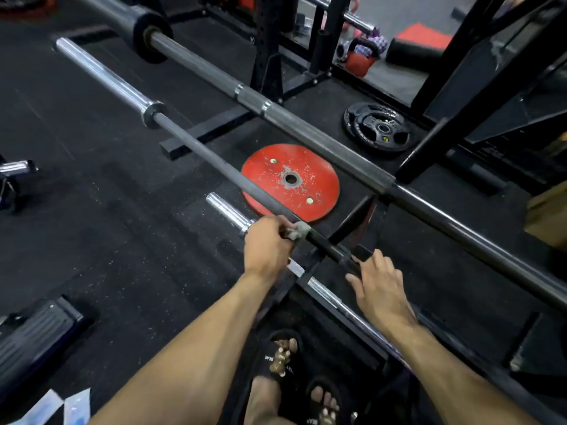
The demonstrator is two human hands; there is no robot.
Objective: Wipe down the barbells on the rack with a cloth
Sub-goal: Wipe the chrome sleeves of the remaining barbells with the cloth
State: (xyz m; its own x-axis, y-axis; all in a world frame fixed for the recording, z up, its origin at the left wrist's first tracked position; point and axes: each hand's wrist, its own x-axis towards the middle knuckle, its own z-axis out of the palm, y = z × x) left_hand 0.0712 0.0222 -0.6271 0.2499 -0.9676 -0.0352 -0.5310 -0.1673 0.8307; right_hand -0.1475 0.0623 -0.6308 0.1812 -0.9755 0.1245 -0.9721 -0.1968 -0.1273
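Left hand (pixel 267 243) clenches small grey cloth (pixel 297 230) round dark steel barbell (pixel 214 154); right hand (pixel 379 283) relaxed, fingertips touching bar at 4 o'clock. Risk: bar rolls, cloth slips.

I see a black speckled rubber floor (pixel 101 228) carrying everything here. A scuffed red weight plate (pixel 290 183) lies flat on it, and a black plate (pixel 378 127) lies flat further back, near the rack's black base beam (pixel 211 134), which also sits on the floor. At the lower left corner lie pale blue packets (pixel 61 407) beside a black ribbed step (pixel 33 335).
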